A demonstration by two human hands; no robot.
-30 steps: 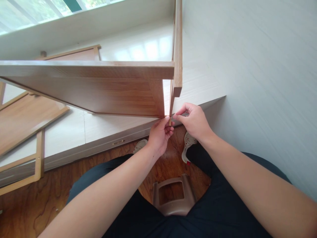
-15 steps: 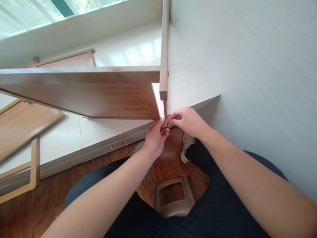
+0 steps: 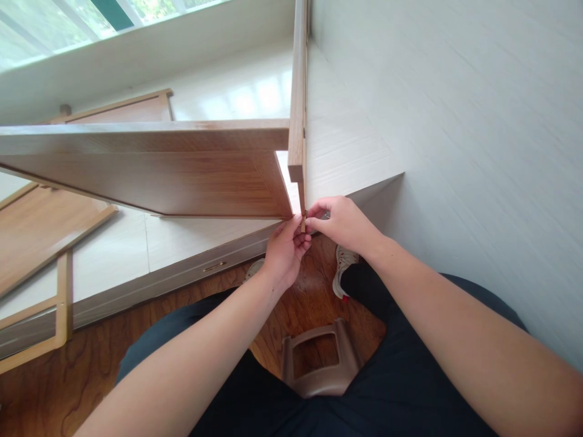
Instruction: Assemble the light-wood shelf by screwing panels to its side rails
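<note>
Both hands meet at the near corner of a stiff wooden panel [image 3: 150, 176]: left hand [image 3: 285, 252] and right hand [image 3: 344, 224] pinched shut on a small, light peg [image 3: 303, 223], easily dropped.

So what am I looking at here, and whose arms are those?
The picture comes from a camera worn on a person's head, looking down, so the arms are that person's own. They sit on a brown stool over a wooden floor. The left hand and right hand meet at the bottom corner of a wooden board, where it joins an upright board. Their fingers pinch something very small there, too tiny to name. More wooden frames lie on a white platform to the left.
</note>
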